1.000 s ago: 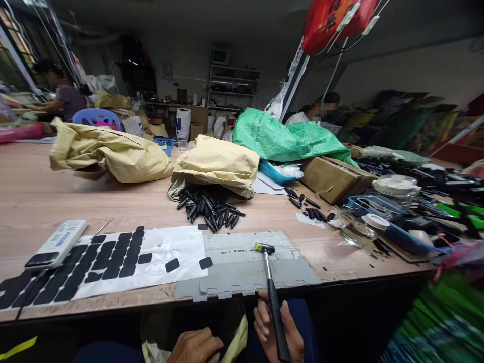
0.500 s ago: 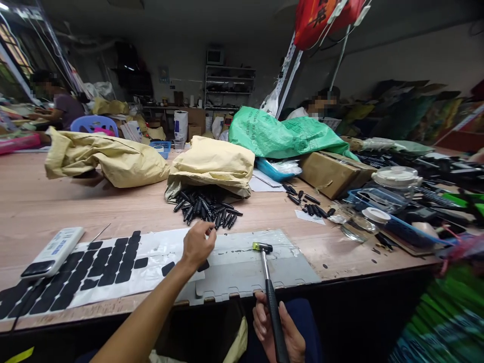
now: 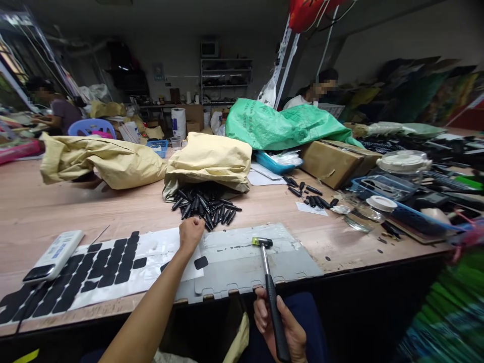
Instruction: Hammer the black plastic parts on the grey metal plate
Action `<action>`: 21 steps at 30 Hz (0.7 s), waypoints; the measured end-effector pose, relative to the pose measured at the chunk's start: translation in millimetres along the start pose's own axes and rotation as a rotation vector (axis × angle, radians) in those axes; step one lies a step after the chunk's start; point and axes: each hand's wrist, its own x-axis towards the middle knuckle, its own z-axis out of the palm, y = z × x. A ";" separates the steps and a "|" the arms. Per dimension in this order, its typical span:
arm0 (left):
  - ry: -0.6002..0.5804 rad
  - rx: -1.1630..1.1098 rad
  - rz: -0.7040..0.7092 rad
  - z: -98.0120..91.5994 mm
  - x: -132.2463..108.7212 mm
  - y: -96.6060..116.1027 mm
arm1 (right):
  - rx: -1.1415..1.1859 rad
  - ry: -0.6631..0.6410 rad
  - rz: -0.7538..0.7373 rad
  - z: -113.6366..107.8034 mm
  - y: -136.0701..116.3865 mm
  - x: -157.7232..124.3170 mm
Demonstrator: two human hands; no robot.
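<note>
My left hand (image 3: 191,235) is closed at the near edge of a pile of small black tapered parts (image 3: 206,205). Its fingertips are turned away, so whatever they may hold is hidden. The pile spills from the mouth of a yellowish paper sack (image 3: 209,156). Low at the table edge, my right hand (image 3: 280,322) grips the black handle of a small mallet (image 3: 269,282). The mallet's head, yellow-green at one end and black at the other, is over a grey board (image 3: 234,264). Left of the board lies a white sheet (image 3: 151,269) with rows of black rounded-square patches (image 3: 117,259).
A white electronic device (image 3: 55,254) with a cable rests on the left. Another yellowish sack (image 3: 102,159) lies behind it. To the right are a cardboard box (image 3: 333,161), loose black parts (image 3: 315,201), a clear jar (image 3: 365,217) and a blue basket (image 3: 427,227). Two people sit farther back.
My left hand has shifted slightly left and forward, and its fingers look more tightly curled. The right hand keeps the mallet in nearly the same place. The camera view has shifted a little.
</note>
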 end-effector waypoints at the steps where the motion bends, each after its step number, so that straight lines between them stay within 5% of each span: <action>1: -0.016 0.024 -0.007 1.1 2.1 3.2 | -0.001 0.000 -0.003 -0.6 0.7 0.7; 7: -0.141 0.195 -0.073 -1.7 9.7 22.8 | -0.019 0.022 -0.057 -4.6 4.8 5.3; 13: -0.121 0.300 -0.015 -14.9 -9.5 7.1 | -0.029 -0.001 -0.030 -1.6 0.7 1.8; 16: -0.101 0.218 0.135 -23.2 -32.7 -3.7 | -0.036 -0.006 -0.031 1.7 -1.1 0.7; 21: -0.291 0.046 0.561 -17.6 -65.6 -7.9 | -0.057 0.032 -0.012 8.9 -6.1 -3.6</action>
